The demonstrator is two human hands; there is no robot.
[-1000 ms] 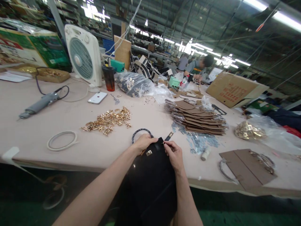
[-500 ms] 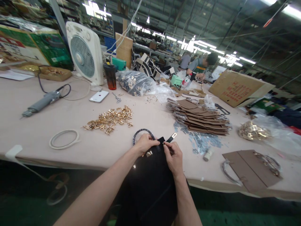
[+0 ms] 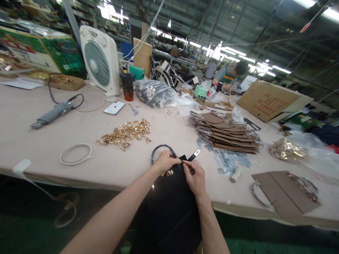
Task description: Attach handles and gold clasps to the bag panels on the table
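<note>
Hands [image 3: 164, 162] gripping blk bag [image 3: 174, 208] @ top | gold-tipped strap [image 3: 194, 155] nr R hand [image 3: 195, 175] | gold pcs [image 3: 129, 132] on tbl [image 3: 169, 132]

Overhead tube lights [image 3: 230, 49] glare against a dim ceiling [image 3: 254, 24], and the floor [image 3: 251, 233] sinks into shadow.

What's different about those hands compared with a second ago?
The left hand and right hand have drawn their fingertips closer together at the top of the black bag. A small gold piece by the right fingers no longer shows clearly. Neither hand visibly let go. The fan, gold fittings and brown stack stayed put.
</note>
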